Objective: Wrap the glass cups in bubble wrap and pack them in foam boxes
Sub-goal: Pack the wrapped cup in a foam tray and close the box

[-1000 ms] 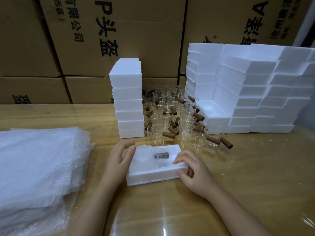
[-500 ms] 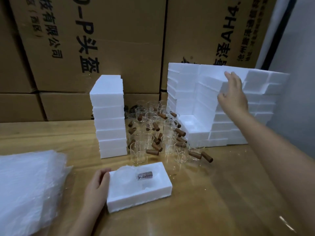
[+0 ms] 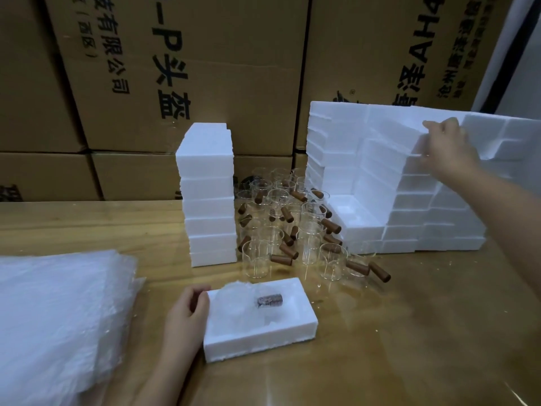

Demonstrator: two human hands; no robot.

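Foam box (image 3: 260, 332) with wrapped cup (image 3: 269, 300) at six o'clock, our left hand (image 3: 186, 315) gripping its end; our right hand (image 3: 448, 150) grasps stacked foam (image 3: 395, 136) at two o'clock; cartons (image 3: 175, 68) read "头盔".

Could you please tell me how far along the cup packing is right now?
Done: one wrapped cup lies in the open foam box. In hand: the left hand holds that box's end while the right hand grips a foam piece atop the right-hand foam stack, probably its lid. Left: closing this box, then many bare glass cups behind it, with bubble wrap sheets waiting at the left.
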